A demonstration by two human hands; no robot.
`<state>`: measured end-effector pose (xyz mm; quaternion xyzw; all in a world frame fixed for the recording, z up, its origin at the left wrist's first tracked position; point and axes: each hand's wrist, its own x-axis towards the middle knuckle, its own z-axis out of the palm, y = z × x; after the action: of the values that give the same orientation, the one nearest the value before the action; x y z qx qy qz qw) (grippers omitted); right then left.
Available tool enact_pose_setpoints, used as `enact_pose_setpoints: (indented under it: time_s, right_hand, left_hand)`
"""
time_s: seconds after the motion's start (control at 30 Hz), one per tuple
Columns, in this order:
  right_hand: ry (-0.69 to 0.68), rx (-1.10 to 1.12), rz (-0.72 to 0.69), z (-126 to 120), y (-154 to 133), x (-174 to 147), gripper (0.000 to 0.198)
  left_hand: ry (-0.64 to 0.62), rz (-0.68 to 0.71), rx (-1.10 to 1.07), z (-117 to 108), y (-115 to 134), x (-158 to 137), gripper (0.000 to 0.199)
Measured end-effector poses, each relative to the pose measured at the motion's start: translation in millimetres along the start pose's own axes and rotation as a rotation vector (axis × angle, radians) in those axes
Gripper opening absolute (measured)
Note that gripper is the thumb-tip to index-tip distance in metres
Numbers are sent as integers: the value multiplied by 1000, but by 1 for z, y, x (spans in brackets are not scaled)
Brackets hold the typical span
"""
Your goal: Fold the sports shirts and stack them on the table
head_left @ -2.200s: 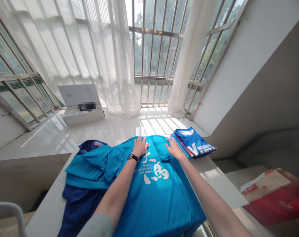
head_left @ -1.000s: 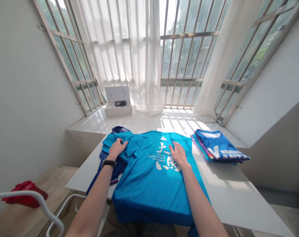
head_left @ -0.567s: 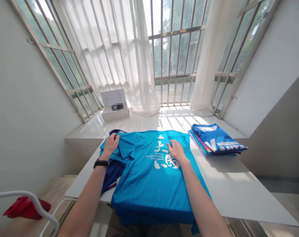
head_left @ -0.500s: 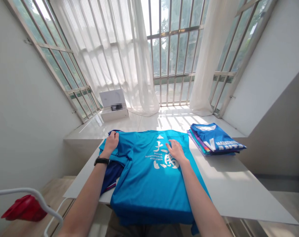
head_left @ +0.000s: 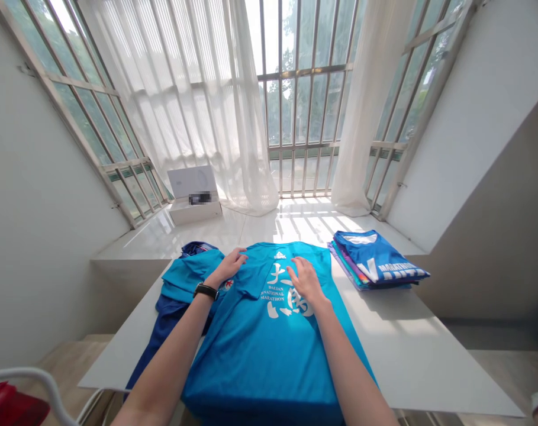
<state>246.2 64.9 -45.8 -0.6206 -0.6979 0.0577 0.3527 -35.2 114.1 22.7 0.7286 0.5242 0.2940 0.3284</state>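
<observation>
1. In head view, seeing the teal T-shirt spread on the middle of the white table, print upward, and reaching over the table's near edge.
2. Touching its left shoulder, above the table's far half, with the left hand; cannot tell if pinching the cloth.
3. Placing the right hand at the print, fingers apart.
4. Noticing folded shirts stacked at the table's far right, and dark blue clothing lying loosely at the table's left.
5. Beyond the table, at left, seeing an open white box.
</observation>
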Motion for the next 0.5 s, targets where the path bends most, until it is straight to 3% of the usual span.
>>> enact_pose_setpoints:
  time_s: [0.27, 0.5]
  right_hand:
    - [-22, 49, -65, 1, -12, -5, 35]
    - [-291, 54, -52, 11, -42, 29, 33]
  left_hand:
    - [11, 168, 173, 16, -48, -20, 26]
    - [-4, 238, 480, 27, -44, -30, 28]
